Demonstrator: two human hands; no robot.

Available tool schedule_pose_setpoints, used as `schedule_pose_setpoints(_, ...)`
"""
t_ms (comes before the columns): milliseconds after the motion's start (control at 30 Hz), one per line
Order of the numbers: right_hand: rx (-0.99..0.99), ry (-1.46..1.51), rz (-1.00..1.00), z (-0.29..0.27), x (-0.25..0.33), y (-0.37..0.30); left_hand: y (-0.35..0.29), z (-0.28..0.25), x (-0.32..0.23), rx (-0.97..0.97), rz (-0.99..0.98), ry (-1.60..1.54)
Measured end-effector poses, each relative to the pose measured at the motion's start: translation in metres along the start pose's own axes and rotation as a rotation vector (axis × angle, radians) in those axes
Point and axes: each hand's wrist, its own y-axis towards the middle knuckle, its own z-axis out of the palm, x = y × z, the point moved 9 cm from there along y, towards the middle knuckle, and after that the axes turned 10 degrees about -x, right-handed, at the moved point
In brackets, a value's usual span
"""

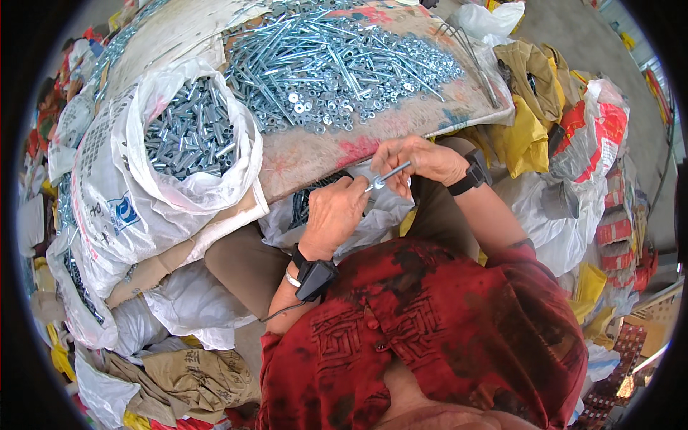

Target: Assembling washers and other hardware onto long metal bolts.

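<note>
In front of my lap, both hands meet at a slim metal bolt [395, 172] that tilts up to the right. A shiny washer [378, 182] sits around it close to its lower left end. That end is pinched between the thumb and fingers of my left hand [334, 216]. My right hand [421, 163] curls around the bolt from the right, its fingertips near the washer; exactly where they touch is hard to make out. Below the hands, an open white bag [290, 231] on my lap holds dark metal pieces, partly hidden by my left hand.
A stained, cloth-covered board [308, 161] ahead carries a heap of bolts, nuts and washers [337, 64]. To its left stands a white woven sack [107, 154] full of metal sleeves [190, 132]. Wire prongs [476, 61] lie at the board's right edge. Bags and sacks [534, 140] crowd the right.
</note>
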Motion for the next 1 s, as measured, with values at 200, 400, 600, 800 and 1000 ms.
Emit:
schedule_pose_setpoints(200, -0.835, -1.124, -0.181, -0.109, 0.049, 0.033, -0.009, 0.011, 0.032, 0.019, -0.385, -0.405)
schedule_pose_setpoints(400, -1.047, -1.815, -0.139, -0.107, 0.056, 0.044, -0.015, 0.018, 0.05, 0.043, -0.549, -0.483)
schedule_pose_setpoints(600, -0.94, -1.385, -0.324, -0.073, 0.063, 0.027, -0.013, 0.013, 0.043, 0.137, -0.566, -0.42)
schedule_pose_setpoints(800, -1.009, -1.865, -0.258, -0.087, 0.054, 0.04, -0.013, 0.015, 0.039, 0.127, -0.448, -0.213)
schedule_pose_setpoints(1000, -1.014, -1.767, -0.149, -0.097, 0.061, 0.025, -0.015, 0.014, 0.041, 0.134, -0.432, -0.109)
